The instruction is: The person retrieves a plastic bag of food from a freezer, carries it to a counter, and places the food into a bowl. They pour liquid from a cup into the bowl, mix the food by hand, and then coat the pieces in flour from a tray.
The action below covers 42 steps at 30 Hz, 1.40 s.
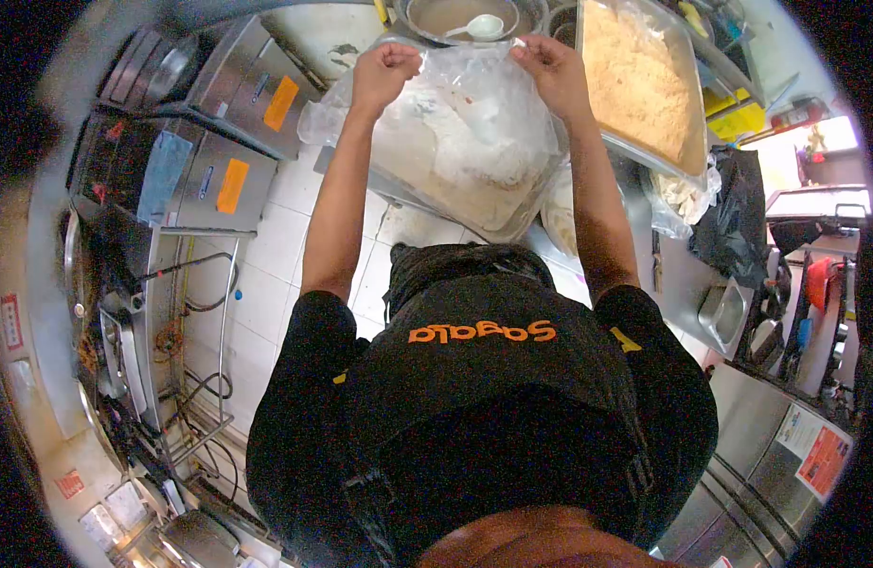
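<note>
My left hand [384,76] pinches the left side of the upper edge of a clear plastic bag [460,71]. The fingers of my right hand [552,71] close on the same edge farther right, so the plastic spans between both hands. Below and around the bag, white flour-like powder [474,147] lies in a large rectangular tray [517,222], partly covered by plastic. Beyond my hands stands a round bowl [418,19] of greyish content, with a white ladle [484,26] across its rim.
A metal tray [699,123] of yellowish crumbs sits to the right. Near it are a black plastic bag [739,204] and a small metal pan [725,312]. Stainless appliances with orange labels [230,185] line the left side. White floor tiles [285,204] show between.
</note>
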### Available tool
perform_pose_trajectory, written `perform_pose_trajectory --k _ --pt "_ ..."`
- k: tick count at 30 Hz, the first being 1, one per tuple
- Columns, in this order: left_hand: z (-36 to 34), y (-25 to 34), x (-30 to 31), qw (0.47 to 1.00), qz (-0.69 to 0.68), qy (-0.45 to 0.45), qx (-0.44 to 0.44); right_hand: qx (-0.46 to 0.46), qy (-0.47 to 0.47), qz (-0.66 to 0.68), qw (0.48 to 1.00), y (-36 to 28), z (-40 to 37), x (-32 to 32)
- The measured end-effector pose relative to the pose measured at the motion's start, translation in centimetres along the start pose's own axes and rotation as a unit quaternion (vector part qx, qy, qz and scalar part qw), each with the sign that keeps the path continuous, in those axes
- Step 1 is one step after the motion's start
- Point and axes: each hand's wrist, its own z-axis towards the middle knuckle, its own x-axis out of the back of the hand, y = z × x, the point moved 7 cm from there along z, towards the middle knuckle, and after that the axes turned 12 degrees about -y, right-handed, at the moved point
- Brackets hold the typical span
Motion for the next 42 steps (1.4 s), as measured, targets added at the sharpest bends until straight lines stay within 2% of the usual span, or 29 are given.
perform_pose_trajectory --k 3,9,13,16,19,24,28,31,34,37,40,42 --pt "0.2 0.5 -0.2 0.999 -0.039 -0.014 -0.009 0.001 0.020 0.015 1.000 -0.3 -0.2 0.3" --pt "-1.0 3.9 0.5 0.998 -0.028 0.022 -0.057 -0.004 0.035 0.088 0.995 -2.9 -0.8 0.8" --pt "-1.5 4.2 0.8 0.997 -0.037 0.029 -0.061 0.040 0.025 0.099 0.994 -5.3 -1.0 0.4" --pt "-1.7 4.1 1.2 0.997 -0.041 0.039 -0.058 0.052 0.019 0.157 0.986 -4.8 -1.0 -0.3" --pt "-2.8 3.6 1.2 0.996 -0.053 0.050 -0.043 0.064 0.018 0.003 0.998 -5.4 -0.8 -0.6" --pt "-3.1 1.9 1.9 0.997 -0.043 0.050 -0.043 0.093 -0.012 -0.006 0.996 -6.7 -1.5 -1.9" --pt "-3.7 0.7 1.9 0.996 -0.065 0.048 -0.023 0.179 -0.043 -0.037 0.982 -8.5 -1.5 -3.3" --pt "-3.5 0.1 2.0 0.998 -0.052 0.042 -0.021 0.164 -0.015 -0.052 0.985 -8.0 -0.8 -2.9" --pt "-4.0 -0.5 2.2 0.997 -0.061 0.051 -0.010 0.147 -0.085 -0.095 0.981 -8.4 -0.7 -4.0" --pt "-4.1 -0.6 2.0 0.996 -0.069 0.052 -0.016 0.180 -0.031 -0.101 0.978 -8.4 0.2 -3.7" --pt "-4.5 -1.0 2.0 0.996 -0.066 0.060 -0.003 0.208 -0.121 -0.121 0.963 -9.6 0.4 -5.7" --pt "-4.5 -1.8 1.8 0.993 -0.100 0.063 -0.005 0.223 -0.106 -0.150 0.957 -9.2 1.1 -6.1"
